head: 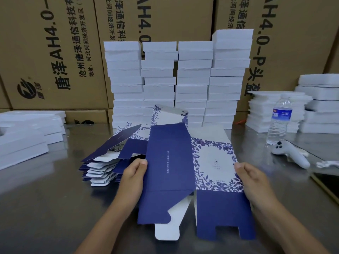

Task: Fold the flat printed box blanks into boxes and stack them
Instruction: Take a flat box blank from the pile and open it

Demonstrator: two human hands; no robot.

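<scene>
1. Fingers first: the left hand's (134,177) thumb (142,163) lies on the printed face at the left edge of the navy-blue and white floral card box blank (170,162). Its other fingers are hidden behind the card, so it reads as a pinch.
2. On the right hand (251,180) the thumb presses the blank's right edge, beside the floral panel, and the fingers curl behind it: also a pinch.
3. Held between both hands, the blank hangs just above the grey steel table (45,198), with its tuck flaps towards the person and one floral flap standing up at the far end.
4. My judgement is that the step is opening the sleeve. Push the two pinched edges towards each other so the crease between the navy panel and the floral panel breaks square.
5. Grip close to the creases, not the panel middles, or the thin card is likely to buckle.
6. Close the near flaps only once the sleeve is square.
7. Just behind and to the left lies the fanned pile of flat printed blanks (102,171); lift clear of it so nothing slides.
8. Beyond stand white foam slab stacks (176,79) against brown cardboard cartons (55,52). On the right are a clear water bottle (279,121) and a white handheld controller (289,153).
</scene>
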